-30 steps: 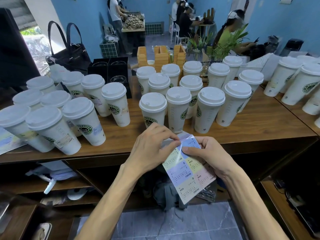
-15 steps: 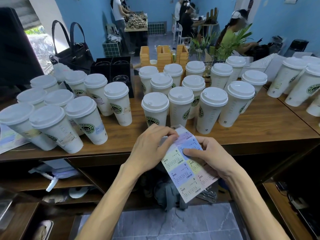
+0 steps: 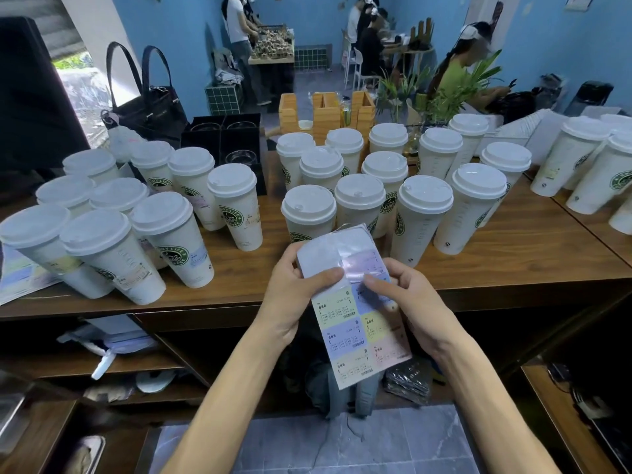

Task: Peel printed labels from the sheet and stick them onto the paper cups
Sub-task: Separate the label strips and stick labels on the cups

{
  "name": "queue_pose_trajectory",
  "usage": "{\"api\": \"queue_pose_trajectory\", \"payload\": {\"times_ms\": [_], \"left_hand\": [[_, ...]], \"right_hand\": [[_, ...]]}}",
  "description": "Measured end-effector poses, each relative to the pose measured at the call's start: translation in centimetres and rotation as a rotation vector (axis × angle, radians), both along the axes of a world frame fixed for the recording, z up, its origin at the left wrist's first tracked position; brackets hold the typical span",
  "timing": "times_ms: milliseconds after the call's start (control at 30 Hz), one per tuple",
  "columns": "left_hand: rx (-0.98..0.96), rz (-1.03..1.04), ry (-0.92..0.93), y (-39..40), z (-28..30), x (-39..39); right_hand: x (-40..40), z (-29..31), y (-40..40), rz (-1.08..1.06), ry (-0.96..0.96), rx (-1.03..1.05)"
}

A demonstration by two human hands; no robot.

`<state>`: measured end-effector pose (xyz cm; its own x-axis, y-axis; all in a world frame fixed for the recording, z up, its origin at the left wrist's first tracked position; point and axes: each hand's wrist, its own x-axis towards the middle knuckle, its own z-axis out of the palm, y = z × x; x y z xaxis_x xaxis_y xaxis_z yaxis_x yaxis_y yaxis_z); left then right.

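While the left hand [image 3: 294, 295] grips the label sheet [image 3: 355, 313] at its top, just off the counter's [image 3: 513, 254] near edge, the right hand [image 3: 407, 299] pinches a label corner. Best to peel slowly and flat to avoid tearing. Cups [image 3: 359, 203] stand beyond, mid-counter.

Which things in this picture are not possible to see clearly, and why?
- Label sheet, head view: the printed text is too small to read.
- Its top part: covered by the left hand and right hand; whether a label is lifted is unclear.
- Paper cups in the back rows: fronts hidden by nearer cups.
- Far-right cup: cut by the frame edge.
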<state>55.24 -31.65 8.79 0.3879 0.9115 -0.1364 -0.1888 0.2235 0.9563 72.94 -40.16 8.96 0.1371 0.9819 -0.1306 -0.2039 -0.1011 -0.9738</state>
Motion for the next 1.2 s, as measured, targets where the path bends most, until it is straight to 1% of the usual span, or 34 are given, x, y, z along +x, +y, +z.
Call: {"api": "queue_pose_trajectory", "payload": {"times_ms": [67,167,233,267,300,367,467,500,567,633,767,833,900,1000,1200], "left_hand": [[-0.056,-0.013,-0.074,-0.1,-0.1,0.2],[-0.230,-0.082,-0.196,-0.6,0.2,0.5],[-0.275,-0.059,-0.176,-1.0,0.5,0.7],[-0.268,-0.038,-0.162,-1.1,0.6,0.7],[-0.255,-0.017,-0.158,-1.2,0.6,0.8],[-0.235,0.013,-0.160,-1.2,0.7,0.8],[-0.224,0.030,-0.154,-1.2,0.9,0.6],[-0.219,0.019,-0.157,-1.3,1.1,0.6],[-0.219,-0.024,-0.176,-1.5,1.3,0.5],[-0.219,-0.049,-0.193,-1.5,1.3,0.3],[-0.179,-0.061,-0.163,-1.1,1.2,0.0],[-0.194,-0.060,-0.167,-1.0,0.9,0.0],[-0.211,-0.068,-0.178,-1.0,0.8,0.1],[-0.207,-0.086,-0.155,-1.0,0.8,0.3],[-0.153,-0.092,-0.134,-1.1,0.9,0.0]], "right_hand": [[-0.3,0.0,0.3,-0.053,-0.019,-0.007],[-0.8,0.1,0.5,-0.057,-0.035,-0.021],[-1.2,0.1,0.6,-0.093,-0.065,-0.017],[-1.4,0.0,0.7,-0.145,-0.119,-0.002],[-1.5,-0.1,0.9,-0.214,-0.210,0.019],[-1.7,-0.4,1.1,-0.350,-0.452,0.086],[-2.2,-0.4,1.0,-0.440,-0.790,0.271],[-2.6,-0.4,0.9,-0.461,-0.859,0.323],[-3.3,-0.3,0.6,-0.516,-0.932,0.375],[-3.8,-0.3,0.4,-0.537,-0.934,0.375],[-3.9,0.2,0.0,-0.459,-0.762,0.328],[-3.9,0.4,-0.1,-0.443,-0.668,0.289],[-4.1,0.5,-0.2,-0.429,-0.625,0.273],[-4.4,0.6,-0.4,-0.414,-0.629,0.299],[-4.4,0.5,-0.7,-0.409,-0.775,0.354]]}}
